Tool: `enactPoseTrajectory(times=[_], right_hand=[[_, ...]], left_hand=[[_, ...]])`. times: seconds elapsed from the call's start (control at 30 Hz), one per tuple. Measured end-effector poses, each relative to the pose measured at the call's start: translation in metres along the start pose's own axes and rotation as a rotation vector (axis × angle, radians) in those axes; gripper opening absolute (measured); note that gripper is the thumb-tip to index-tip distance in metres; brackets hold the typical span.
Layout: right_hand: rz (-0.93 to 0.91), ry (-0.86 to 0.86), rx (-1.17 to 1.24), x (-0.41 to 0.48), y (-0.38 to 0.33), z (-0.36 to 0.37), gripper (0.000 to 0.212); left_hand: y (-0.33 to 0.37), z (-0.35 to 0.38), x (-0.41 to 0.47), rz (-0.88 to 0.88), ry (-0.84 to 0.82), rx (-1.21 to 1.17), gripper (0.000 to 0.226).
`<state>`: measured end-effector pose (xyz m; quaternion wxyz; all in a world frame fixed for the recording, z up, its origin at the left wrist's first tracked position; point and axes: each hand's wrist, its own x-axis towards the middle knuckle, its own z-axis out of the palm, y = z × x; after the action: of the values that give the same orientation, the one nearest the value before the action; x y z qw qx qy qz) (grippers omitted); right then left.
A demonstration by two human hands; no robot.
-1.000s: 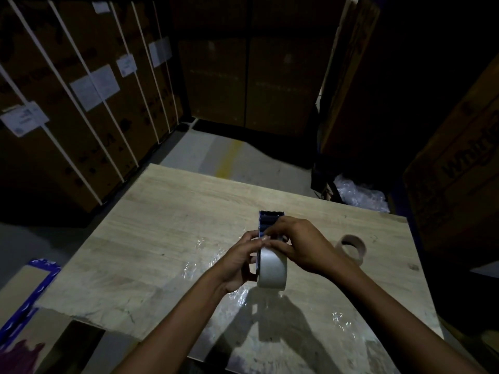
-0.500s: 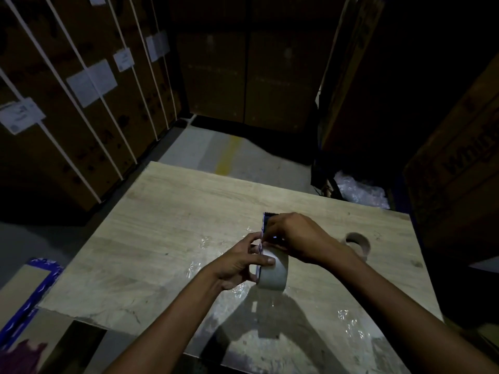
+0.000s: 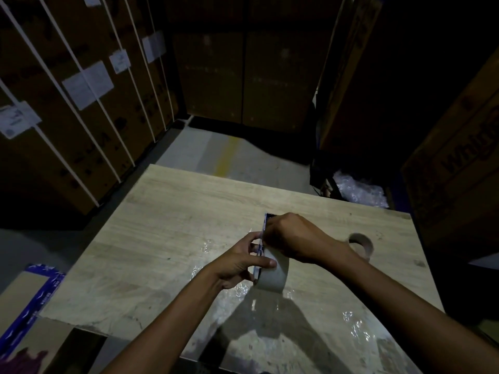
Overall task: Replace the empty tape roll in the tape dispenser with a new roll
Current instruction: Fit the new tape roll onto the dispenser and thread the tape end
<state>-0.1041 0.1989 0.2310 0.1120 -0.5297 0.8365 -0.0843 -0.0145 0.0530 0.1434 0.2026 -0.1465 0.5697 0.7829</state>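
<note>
Hands meet over the middle of a pale wooden table (image 3: pixel 162 225), both working on one thing in dim light. The left hand (image 3: pixel 237 263) grips the tape roll (image 3: pixel 275 278), a wide greyish roll standing on edge just above the tabletop, with the thumb (image 3: pixel 266 263) laid across its curved face and the other fingers tucked behind on the far side. The roll sits in the tape dispenser (image 3: pixel 267 219), whose blue frame and toothed cutting edge stick out beyond the knuckles. The right hand (image 3: pixel 293 238) is clenched over the upper part of the dispenser, fingers curled down around it; its fingertips are hidden, so exactly what they pinch cannot be told. To the right, well apart from the hands, the empty cardboard core (image 3: pixel 363 244) rests on the table, partly hidden behind the right forearm. Wrinkled clear film shines on the tabletop near the hands. Tall cardboard boxes (image 3: pixel 67 117) bound with white straps stand at the left, a printed box (image 3: pixel 459 171) at the right, and crumpled plastic wrap (image 3: pixel 361 190) lies past the table's far edge.
</note>
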Motion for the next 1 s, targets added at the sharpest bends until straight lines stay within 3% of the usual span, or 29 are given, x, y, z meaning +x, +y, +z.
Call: enactPoseTrajectory(times=[0.13,0.43,0.63,1.0], right_hand=[[0.019,0.024,0.085,-0.002,0.003,0.000,0.008],[0.025,0.043,-0.019,-0.001,0.002,0.004,0.010],[0.013,0.000,0.079,-0.003,0.007,0.001,0.011],[0.022,0.000,-0.042,-0.003,0.006,0.002,0.014]], left_hand=[[0.005,-0.003,0.001,-0.007,-0.001,-0.003,0.081],[0.004,-0.001,0.007,-0.010,0.002,0.002,0.078],[0.004,-0.002,0.007,-0.019,-0.007,0.004,0.078],[0.001,0.003,0.012,-0.025,-0.002,0.001,0.081]])
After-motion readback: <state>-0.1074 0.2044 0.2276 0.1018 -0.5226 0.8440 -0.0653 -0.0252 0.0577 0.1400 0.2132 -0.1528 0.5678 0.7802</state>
